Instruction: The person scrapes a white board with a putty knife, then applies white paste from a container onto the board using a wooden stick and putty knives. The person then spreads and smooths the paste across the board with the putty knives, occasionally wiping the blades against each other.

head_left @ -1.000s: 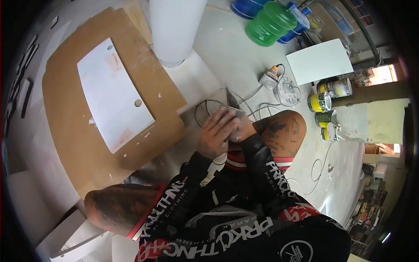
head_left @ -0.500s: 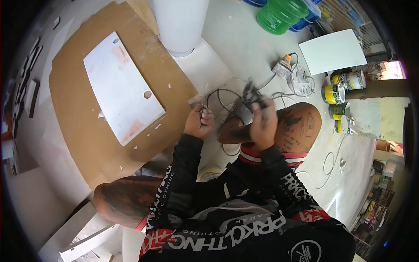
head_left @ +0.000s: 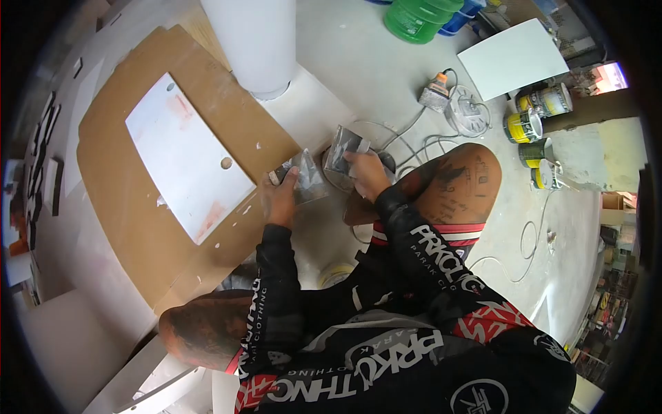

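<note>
Grey sheet [head_left: 308,178], gritty-looking, sat at the centre of view, lifted clear of the floor just off the 3 o'clock edge of the brown board [head_left: 131,214]. Left hand [head_left: 278,198] held it; fingers [head_left: 288,181] were pressed together on its near edge, pinching it.

A second grey sheet [head_left: 341,146] lay at 1 o'clock from the first, apart from it. Right hand [head_left: 367,174] gripped its lower corner, fingers closed on it. One sheet per hand probably kept the two apart and flat. A round dark object [head_left: 329,181] showed beneath them, mostly hidden; could not tell what it was.

At 9 o'clock of the hands, a white panel [head_left: 186,159] with two holes lay flat on the board, which likely kept it off the dusty floor. A white column [head_left: 241,41] stood at 12 o'clock. Cables [head_left: 414,141] trailed off at 2 o'clock toward a small plug block [head_left: 436,93]. Paint tins [head_left: 524,125] were grouped at 3 o'clock, well apart, within sight but out of the working space. A green jug [head_left: 414,17] sat at 1 o'clock on the frame edge. A yellowish tape roll [head_left: 334,274] lay at 6 o'clock, between the knees.
</note>
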Motion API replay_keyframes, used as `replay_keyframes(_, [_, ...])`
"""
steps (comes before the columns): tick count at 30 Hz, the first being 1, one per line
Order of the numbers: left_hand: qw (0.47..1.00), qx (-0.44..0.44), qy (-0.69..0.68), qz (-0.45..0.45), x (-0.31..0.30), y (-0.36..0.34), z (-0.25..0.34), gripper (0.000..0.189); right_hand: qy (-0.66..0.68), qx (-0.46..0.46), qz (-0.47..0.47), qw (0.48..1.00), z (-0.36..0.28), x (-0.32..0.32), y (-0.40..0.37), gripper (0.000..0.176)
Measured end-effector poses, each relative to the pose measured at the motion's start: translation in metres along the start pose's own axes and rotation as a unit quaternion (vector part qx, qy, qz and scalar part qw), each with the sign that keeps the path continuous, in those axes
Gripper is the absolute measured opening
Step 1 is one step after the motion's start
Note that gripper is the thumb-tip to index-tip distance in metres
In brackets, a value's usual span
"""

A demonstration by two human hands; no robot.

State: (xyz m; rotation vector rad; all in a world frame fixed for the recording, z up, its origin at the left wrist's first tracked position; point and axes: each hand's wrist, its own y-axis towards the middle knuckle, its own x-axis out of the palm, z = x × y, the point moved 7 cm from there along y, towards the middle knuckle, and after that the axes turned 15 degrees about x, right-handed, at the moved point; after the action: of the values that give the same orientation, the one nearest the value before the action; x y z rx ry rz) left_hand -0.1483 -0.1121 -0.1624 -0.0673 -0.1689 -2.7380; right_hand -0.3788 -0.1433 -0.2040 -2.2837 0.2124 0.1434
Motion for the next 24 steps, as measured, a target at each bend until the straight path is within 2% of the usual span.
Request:
replay_keyframes(1, [1.000, 0.002, -0.009, -0.003, 0.003, 0.000, -0.002, 0.033, -0.107, -0.108, 0.024, 0.988, -0.016, -0.002, -0.009, 0.019])
replay_keyframes(2, [0.992, 0.001, 0.110, -0.058, 0.006, -0.001, 0.000, 0.033, -0.109, -0.113, 0.032, 0.987, -0.011, -0.007, -0.007, 0.019])
replay_keyframes(3, [0.967, 0.003, 0.227, -0.112, 0.012, -0.003, 0.002, 0.033, -0.319, -0.271, 0.038, 0.908, -0.014, 0.008, -0.012, 0.021])
replay_keyframes(4, [0.958, 0.067, 0.244, -0.136, 0.024, -0.007, 0.011, 0.033, -0.509, -0.404, 0.050, 0.759, -0.013, 0.024, -0.024, 0.023])
replay_keyframes(5, [0.944, 0.134, 0.253, -0.163, 0.042, -0.016, 0.017, 0.033, -0.645, -0.334, 0.020, 0.687, -0.011, 0.042, -0.025, 0.027])
replay_keyframes(6, [0.974, 0.161, 0.101, -0.121, 0.049, -0.024, -0.010, 0.033, -0.359, -0.216, -0.027, 0.907, -0.002, 0.044, -0.020, 0.031])
replay_keyframes(7, [0.979, 0.175, -0.060, -0.081, 0.049, -0.026, -0.040, 0.033, -0.266, -0.285, -0.073, 0.918, 0.014, 0.051, -0.003, 0.031])
replay_keyframes(8, [0.972, 0.129, 0.115, -0.160, 0.045, -0.021, -0.031, 0.034, 0.016, -0.204, -0.193, 0.960, 0.012, 0.054, -0.002, 0.056])
replay_keyframes(9, [0.988, 0.082, 0.005, -0.132, 0.045, -0.020, -0.031, 0.035, 0.033, -0.042, -0.267, 0.962, -0.017, 0.044, -0.054, 0.080])
replay_keyframes(11, [0.982, 0.082, -0.036, -0.166, 0.049, -0.016, -0.015, 0.035, 0.072, -0.141, -0.280, 0.947, -0.043, 0.034, -0.062, 0.054])
replay_keyframes(12, [0.978, 0.088, -0.051, -0.184, 0.056, -0.020, 0.005, 0.035, 0.078, -0.152, -0.259, 0.951, -0.043, 0.031, -0.036, 0.054])
replay_keyframes(13, [0.977, 0.092, -0.015, -0.191, 0.057, -0.025, 0.025, 0.035, -0.080, -0.396, -0.159, 0.901, -0.055, 0.026, -0.016, 0.032])
replay_keyframes(14, [0.976, 0.097, 0.026, -0.194, 0.056, -0.027, 0.035, 0.035, -0.233, -0.597, -0.047, 0.766, -0.066, 0.031, -0.041, 0.014])
replay_keyframes(15, [0.975, 0.096, 0.031, -0.198, 0.061, -0.024, 0.042, 0.035, -0.228, -0.596, -0.047, 0.769, -0.071, 0.031, -0.040, 0.014])
replay_keyframes(16, [0.974, 0.071, 0.089, -0.195, 0.061, -0.026, 0.041, 0.034, -0.258, -0.512, -0.121, 0.810, -0.065, 0.043, -0.030, 0.004])
replay_keyframes(17, [0.970, 0.042, 0.145, -0.190, 0.063, -0.023, 0.038, 0.033, -0.288, -0.420, -0.194, 0.839, -0.063, 0.050, -0.024, 0.009])
replay_keyframes(18, [0.971, 0.041, 0.143, -0.189, 0.059, -0.016, 0.022, 0.033, -0.290, -0.419, -0.194, 0.838, -0.060, 0.051, -0.022, 0.009])
replay_keyframes(19, [0.907, 0.147, 0.290, -0.268, 0.058, -0.009, -0.003, 0.042, -0.277, -0.447, -0.174, 0.832, -0.054, 0.052, -0.021, 0.011])
replay_keyframes(20, [0.805, 0.244, 0.426, -0.334, 0.064, -0.017, -0.032, 0.053, -0.264, -0.475, -0.157, 0.825, -0.049, 0.053, -0.022, 0.013])
replay_keyframes(21, [0.809, 0.241, 0.426, -0.327, 0.069, -0.030, -0.064, 0.053, -0.270, -0.476, -0.163, 0.821, -0.045, 0.057, -0.021, 0.013])
replay_keyframes(22, [0.782, 0.314, 0.517, -0.151, 0.063, -0.039, -0.079, 0.045, -0.285, -0.525, -0.125, 0.792, -0.045, 0.057, -0.028, 0.003])
replay_keyframes(23, [0.718, 0.373, 0.587, 0.031, 0.052, -0.051, -0.079, 0.037, -0.297, -0.571, -0.088, 0.760, -0.045, 0.056, -0.035, 0.014])
replay_keyframes(24, [0.718, 0.369, 0.589, 0.038, 0.047, -0.046, -0.086, 0.037, -0.299, -0.575, -0.093, 0.756, -0.048, 0.057, -0.050, 0.014])
